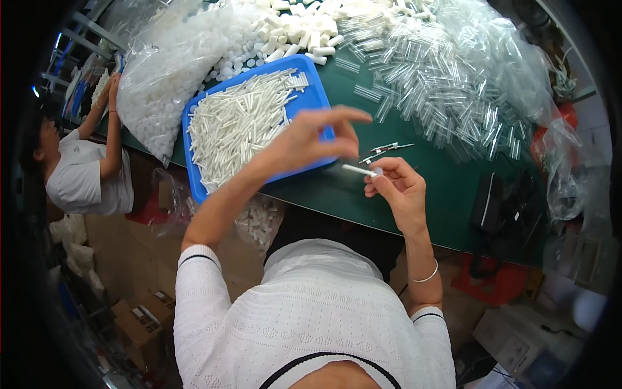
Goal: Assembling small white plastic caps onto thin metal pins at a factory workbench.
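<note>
While blue tray [315, 97] of white tubes [240, 123] sits behind left hand [311, 142] on green bench [447, 188] | tweezers [383, 152] beyond | right hand [398, 188] fingers pinch thin white tube [357, 170] | left fingers pressed at its far end.

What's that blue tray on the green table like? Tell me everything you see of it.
The blue tray is a shallow rectangle with rounded corners and a low rim; it looks like plastic. It lies flat and askew on the green table, near its front edge. A heap of thin white sticks covers most of it. The left hand hovers over its near corner, and a clear bag of white pieces presses against its far left side.
</note>
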Available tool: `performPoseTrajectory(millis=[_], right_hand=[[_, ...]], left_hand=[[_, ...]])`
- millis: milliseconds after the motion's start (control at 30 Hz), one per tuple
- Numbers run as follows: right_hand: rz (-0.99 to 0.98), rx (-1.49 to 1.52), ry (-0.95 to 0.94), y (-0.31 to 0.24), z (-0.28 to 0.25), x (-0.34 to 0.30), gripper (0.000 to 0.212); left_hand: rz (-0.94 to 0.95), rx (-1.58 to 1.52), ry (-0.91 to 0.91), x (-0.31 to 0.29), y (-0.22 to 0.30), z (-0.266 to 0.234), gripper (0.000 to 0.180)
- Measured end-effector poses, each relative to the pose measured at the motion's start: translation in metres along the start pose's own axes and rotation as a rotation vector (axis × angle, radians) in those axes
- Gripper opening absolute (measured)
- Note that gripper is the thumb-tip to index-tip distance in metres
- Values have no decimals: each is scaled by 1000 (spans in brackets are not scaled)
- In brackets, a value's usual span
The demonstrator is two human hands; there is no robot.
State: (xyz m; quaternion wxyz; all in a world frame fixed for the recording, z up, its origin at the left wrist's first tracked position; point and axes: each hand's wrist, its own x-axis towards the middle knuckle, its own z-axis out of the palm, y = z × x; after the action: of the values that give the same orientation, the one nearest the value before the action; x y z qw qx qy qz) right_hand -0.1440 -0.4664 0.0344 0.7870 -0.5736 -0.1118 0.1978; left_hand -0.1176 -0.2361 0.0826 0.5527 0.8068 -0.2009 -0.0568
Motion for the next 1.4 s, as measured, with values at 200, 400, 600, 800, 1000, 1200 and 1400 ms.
performPoseTrajectory(millis=[200, 400, 600, 800, 1000, 1200, 1400], right_hand=[[-51, 145, 68, 8, -3, 3, 26], [-31, 133, 99, 10, 0, -5, 27], [-184, 205, 171, -1, -10, 1, 20], [-97, 312, 48, 17, 14, -2, 25], [40, 407, 46, 24, 12, -9, 27], [65, 281, -9, 16, 6, -16, 26], [62, 124, -91, 11, -4, -14, 24]], left_hand=[[-68, 1377, 440, 116, -104, -66, 13], [-178, 1299, 361, 126, -110, -70, 15], [-283, -364, -127, 26, -34, -2, 24], [-326, -565, 75, -45, -11, 61, 22], [193, 305, 335, -67, -26, 72, 28], [59, 89, 289, -68, -17, 66, 24], [-65, -40, 202, -68, -13, 60, 24]])
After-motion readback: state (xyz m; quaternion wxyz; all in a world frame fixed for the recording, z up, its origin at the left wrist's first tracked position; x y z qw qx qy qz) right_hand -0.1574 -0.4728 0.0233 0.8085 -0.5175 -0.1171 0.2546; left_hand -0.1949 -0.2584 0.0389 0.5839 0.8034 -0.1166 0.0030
